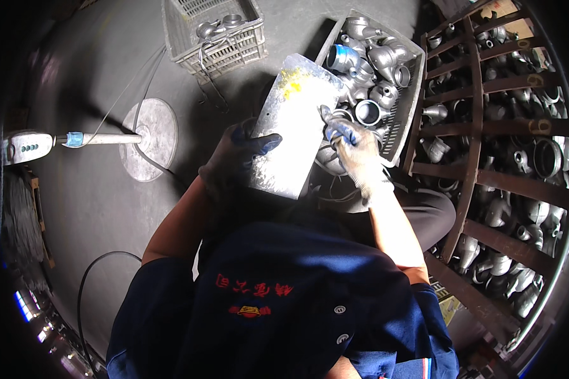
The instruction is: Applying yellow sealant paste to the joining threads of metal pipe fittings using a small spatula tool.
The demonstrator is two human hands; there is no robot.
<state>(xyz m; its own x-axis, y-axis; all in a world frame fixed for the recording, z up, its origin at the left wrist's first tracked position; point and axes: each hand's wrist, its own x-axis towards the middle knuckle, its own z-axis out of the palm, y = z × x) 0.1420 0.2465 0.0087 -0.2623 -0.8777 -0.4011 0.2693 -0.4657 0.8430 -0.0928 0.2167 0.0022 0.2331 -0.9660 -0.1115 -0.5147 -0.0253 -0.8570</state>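
Note:
A pale, brightly lit rectangular metal plate with a yellow smear near its far end lies tilted in front of me. My left hand, in a grey-and-blue work glove, grips its left edge with the thumb over the top; the other fingers are mostly hidden. At the plate's right edge is my right hand, gloved too, its fingers curled together. Whatever they hold, if anything, I cannot make out. Just beyond that hand, a crate holds several grey metal pipe-like castings, one with a blue band.
Another plastic crate with a few castings stands at the far left. A round-based stand with a pole and cable sits on the floor to the left. On the right, a rusty metal-barred bin is full of castings.

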